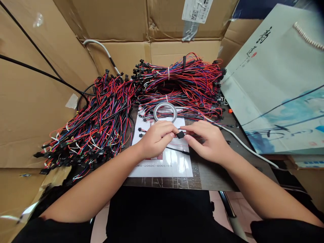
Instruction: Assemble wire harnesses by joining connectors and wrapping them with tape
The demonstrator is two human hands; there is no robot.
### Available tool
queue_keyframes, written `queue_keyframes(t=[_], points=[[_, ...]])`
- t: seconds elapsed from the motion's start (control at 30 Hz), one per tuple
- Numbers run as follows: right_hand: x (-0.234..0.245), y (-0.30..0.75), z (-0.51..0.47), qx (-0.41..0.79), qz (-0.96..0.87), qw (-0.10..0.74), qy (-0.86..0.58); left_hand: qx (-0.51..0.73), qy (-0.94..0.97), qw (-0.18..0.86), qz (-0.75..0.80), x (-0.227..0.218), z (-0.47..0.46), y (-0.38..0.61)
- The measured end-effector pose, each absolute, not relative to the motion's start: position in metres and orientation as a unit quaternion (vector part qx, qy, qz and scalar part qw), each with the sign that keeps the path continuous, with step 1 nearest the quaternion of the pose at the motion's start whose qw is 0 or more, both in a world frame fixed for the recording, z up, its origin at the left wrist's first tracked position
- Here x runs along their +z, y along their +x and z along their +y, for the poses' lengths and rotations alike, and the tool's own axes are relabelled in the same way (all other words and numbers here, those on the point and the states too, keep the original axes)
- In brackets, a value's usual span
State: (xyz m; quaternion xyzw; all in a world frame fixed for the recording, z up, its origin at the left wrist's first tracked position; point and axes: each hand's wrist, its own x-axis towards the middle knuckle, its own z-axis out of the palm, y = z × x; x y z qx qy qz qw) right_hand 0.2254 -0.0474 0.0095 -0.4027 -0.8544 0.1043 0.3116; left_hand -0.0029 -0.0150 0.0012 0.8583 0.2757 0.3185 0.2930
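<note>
My left hand (159,136) is closed, its thumb and index finger pinching a small black square piece (180,134). Whether that is a connector or a bit of tape I cannot tell. Close on its right, my right hand (207,140) has its index finger and thumb curved about the piece's edge; what they grip is hidden. Thin dark and red wires run beneath both hands, with small black connectors (140,130) showing left of my left hand. A black-sleeved cable (178,150) lies below on a printed sheet (177,168). Just behind my left hand sits a grey tape roll (155,109).
Wire harnesses with black connectors form a big heap (101,118) on the left and tied bundles (177,76) at the back. A grey-white cable (243,143) crosses the dark table (215,175). Cardboard walls (121,20) enclose the back and left; a paper bag (283,77) stands right.
</note>
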Motion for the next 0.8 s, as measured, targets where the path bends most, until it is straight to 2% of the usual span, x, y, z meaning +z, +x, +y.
queue_keyframes(t=[0.27, 0.43, 0.6, 0.67, 0.8], points=[[0.008, 0.221, -0.051, -0.045, -0.881, 0.231, -0.411, 0.301, 0.878, 0.181, 0.323, -0.001, -0.023, 0.005], [0.022, 0.263, -0.058, -0.057, -0.841, 0.270, -0.465, 0.356, 0.832, 0.158, 0.394, -0.001, -0.023, 0.005], [0.007, 0.324, -0.077, -0.063, -0.793, 0.295, -0.529, 0.309, 0.851, 0.150, 0.397, -0.005, -0.020, 0.005], [0.000, 0.335, -0.085, -0.039, -0.781, 0.303, -0.545, 0.289, 0.866, 0.154, 0.378, -0.004, -0.024, 0.011], [0.001, 0.321, -0.097, 0.102, -0.748, 0.328, -0.568, 0.282, 0.886, 0.203, 0.308, 0.005, -0.040, 0.031]])
